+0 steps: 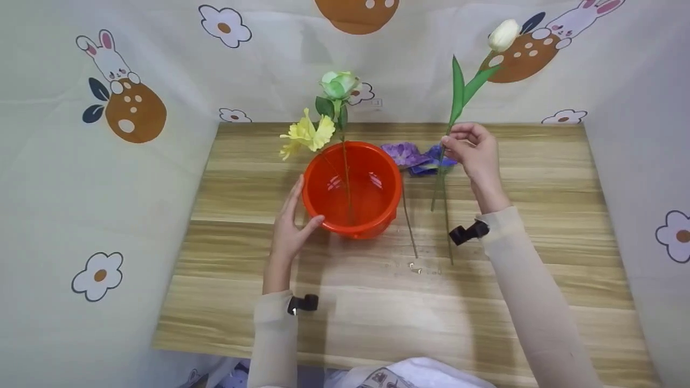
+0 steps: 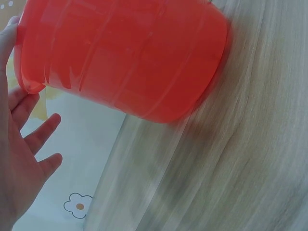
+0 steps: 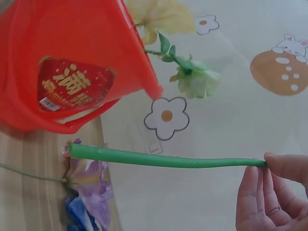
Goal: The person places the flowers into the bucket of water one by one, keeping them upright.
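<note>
A red plastic bucket [image 1: 353, 226] stands on the table. My left hand [image 1: 289, 229] rests on its left rim, fingers fairly straight along the outside and thumb at the front rim; the left wrist view shows the fingertips [image 2: 30, 95] touching the rim. With thumb and fingers my right hand [image 1: 477, 156] pinches the green stem [image 3: 163, 160] of a white tulip [image 1: 504, 35], held upright right of the bucket, its cut end pointing down. A pale green rose [image 1: 338, 85] and a yellow flower [image 1: 310, 133] stand in the bucket, leaning over the far rim.
Right of the bucket lie a purple flower [image 1: 401, 154] and a blue flower [image 1: 428, 164], their thin stems towards me. Small clear drops [image 1: 415, 268] lie on the wooden table [image 1: 226, 302]. A patterned cloth wall [image 1: 269, 64] rises behind and at both sides.
</note>
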Tool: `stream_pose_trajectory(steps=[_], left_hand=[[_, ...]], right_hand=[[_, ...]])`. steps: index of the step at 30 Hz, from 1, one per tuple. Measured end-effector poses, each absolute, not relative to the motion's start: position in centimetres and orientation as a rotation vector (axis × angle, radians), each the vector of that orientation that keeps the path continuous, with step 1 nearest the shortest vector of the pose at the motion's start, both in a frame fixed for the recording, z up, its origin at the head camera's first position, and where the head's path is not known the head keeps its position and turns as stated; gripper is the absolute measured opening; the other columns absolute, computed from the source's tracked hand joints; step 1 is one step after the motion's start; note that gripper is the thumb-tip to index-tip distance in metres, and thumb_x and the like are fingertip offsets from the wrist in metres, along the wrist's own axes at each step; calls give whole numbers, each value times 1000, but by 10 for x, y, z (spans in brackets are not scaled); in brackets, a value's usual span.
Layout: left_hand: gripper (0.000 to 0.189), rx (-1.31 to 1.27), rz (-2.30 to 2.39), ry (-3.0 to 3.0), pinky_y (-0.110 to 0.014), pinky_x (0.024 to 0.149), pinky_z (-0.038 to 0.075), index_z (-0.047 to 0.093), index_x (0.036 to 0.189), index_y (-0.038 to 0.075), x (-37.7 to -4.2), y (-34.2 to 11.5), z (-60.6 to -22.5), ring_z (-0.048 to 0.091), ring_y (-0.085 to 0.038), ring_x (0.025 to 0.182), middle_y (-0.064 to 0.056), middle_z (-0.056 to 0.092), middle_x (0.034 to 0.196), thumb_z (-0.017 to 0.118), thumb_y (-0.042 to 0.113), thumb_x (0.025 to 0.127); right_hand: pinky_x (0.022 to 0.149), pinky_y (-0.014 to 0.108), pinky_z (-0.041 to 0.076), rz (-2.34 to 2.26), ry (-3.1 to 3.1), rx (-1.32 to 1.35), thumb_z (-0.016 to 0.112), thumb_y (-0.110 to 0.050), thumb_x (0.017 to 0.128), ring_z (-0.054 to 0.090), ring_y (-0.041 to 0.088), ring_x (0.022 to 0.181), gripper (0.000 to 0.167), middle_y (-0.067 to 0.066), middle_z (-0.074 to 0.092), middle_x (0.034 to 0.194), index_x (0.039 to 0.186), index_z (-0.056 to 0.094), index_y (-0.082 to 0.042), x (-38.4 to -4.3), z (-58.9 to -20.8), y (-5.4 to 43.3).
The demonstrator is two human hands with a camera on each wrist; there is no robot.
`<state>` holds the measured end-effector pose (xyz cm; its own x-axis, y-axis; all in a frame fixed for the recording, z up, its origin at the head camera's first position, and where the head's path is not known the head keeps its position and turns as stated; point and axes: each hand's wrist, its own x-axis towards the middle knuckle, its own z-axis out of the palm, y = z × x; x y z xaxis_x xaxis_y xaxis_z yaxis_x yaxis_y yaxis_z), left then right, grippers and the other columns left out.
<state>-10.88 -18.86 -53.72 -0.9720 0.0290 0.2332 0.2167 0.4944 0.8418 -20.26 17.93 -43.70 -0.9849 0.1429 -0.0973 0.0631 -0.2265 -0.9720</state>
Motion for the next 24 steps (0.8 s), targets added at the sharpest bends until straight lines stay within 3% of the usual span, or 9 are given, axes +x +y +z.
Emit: stream_pose_trajectory(steps=[3, 8, 15, 24], left_hand=[[90, -215, -1471, -2550, -55, 123, 27, 30, 158, 25, -109, -189, -537, 30, -21, 152, -5, 33, 163, 80, 19, 83], [89, -208, -1468, -2560, -54, 123, 26, 30, 158, 26, -108, -191, -537, 30, -21, 152, -3, 32, 164, 76, 45, 85], [90, -183, -1466, -2565, -55, 122, 28, 30, 158, 28, -107, -191, -537, 30, -21, 152, 4, 31, 164, 79, 16, 82], [90, -181, -1522, -2543, -55, 121, 29, 31, 157, 32, -109, -188, -538, 30, -19, 152, 7, 32, 164, 80, 17, 83]], right_hand=[[61, 19, 59, 2415, -1920, -208, 70, 5, 86, 69, 8, 67, 16, -4, 66, 77, 94, 63, -7, -205, -431, 172], [62, 20, 59, 2396, -1951, -126, 71, 2, 87, 70, 9, 68, 15, -4, 67, 77, 94, 62, -8, -207, -421, 161], [67, 23, 61, 2354, -2006, -49, 71, 1, 88, 69, 9, 70, 15, -5, 67, 78, 95, 62, -8, -211, -406, 142], [67, 25, 62, 2322, -2027, 23, 70, 3, 87, 68, 8, 66, 16, -3, 64, 78, 96, 62, -6, -217, -396, 119]])
